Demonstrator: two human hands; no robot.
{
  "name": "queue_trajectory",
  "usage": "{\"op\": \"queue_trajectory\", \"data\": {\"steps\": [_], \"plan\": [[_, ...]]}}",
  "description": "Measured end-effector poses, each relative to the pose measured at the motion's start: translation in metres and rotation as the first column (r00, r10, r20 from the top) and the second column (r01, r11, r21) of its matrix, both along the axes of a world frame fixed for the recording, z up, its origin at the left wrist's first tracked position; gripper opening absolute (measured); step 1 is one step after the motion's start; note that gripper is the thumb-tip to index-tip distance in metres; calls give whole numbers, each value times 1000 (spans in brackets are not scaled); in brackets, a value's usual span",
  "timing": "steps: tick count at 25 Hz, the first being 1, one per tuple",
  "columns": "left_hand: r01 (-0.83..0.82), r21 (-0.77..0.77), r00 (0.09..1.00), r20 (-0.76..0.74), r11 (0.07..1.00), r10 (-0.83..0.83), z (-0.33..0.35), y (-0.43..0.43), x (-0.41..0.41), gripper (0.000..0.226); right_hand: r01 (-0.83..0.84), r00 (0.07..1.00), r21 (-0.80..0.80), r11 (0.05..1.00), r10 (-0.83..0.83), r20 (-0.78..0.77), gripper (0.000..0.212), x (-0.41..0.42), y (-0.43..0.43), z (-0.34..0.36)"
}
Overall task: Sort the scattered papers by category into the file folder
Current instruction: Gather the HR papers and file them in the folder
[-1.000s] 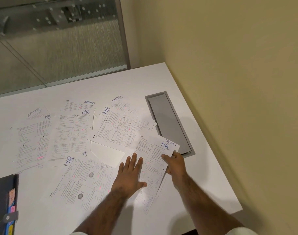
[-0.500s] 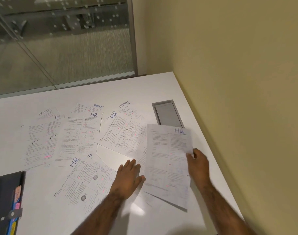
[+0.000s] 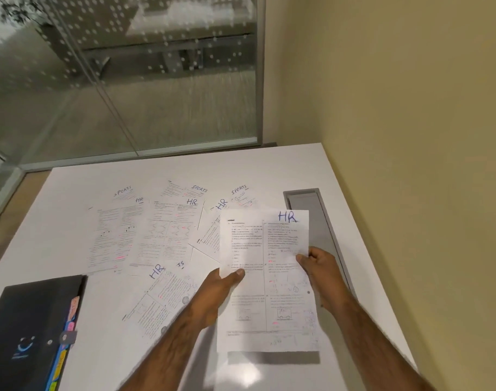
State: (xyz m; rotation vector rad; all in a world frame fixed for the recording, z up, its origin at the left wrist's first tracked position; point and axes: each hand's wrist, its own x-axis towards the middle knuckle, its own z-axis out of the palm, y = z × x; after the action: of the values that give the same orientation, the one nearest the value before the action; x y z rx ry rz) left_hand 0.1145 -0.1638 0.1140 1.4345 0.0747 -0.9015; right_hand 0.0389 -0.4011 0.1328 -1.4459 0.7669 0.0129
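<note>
Pinching HR sheet (image 3: 265, 277) between left hand (image 3: 218, 292) and right hand (image 3: 323, 273).

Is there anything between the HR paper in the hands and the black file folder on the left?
Nothing upright blocks it. Only flat papers lie between the held HR sheet and the closed file folder.

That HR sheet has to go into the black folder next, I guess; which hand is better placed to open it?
Probably the left hand. The folder lies shut at the table's near left, on that hand's side. The right hand grips the HR sheet at its far edge and could go on holding it alone.
</note>
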Motion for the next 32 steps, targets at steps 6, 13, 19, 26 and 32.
{"op": "queue_trajectory", "data": {"steps": [6,13,19,26,32], "plan": [[-249,43,966,87,968,244,-10,79,12,32,-102,993,-162,981,90,-81,7,69,35,-32],[-354,62,935,60,933,350,-23,161,38,38,-531,846,-595,604,332,-418,69,170,34,-81],[-381,80,924,-3,921,383,-36,186,60,42,-693,721,-667,272,269,-639,91,219,34,-106],[-401,118,914,-16,909,405,-28,191,75,31,-731,682,-640,238,265,-682,76,227,29,-118],[-402,141,912,-23,905,409,-28,189,75,31,-536,844,-733,420,251,-473,6,227,22,-108]]}}
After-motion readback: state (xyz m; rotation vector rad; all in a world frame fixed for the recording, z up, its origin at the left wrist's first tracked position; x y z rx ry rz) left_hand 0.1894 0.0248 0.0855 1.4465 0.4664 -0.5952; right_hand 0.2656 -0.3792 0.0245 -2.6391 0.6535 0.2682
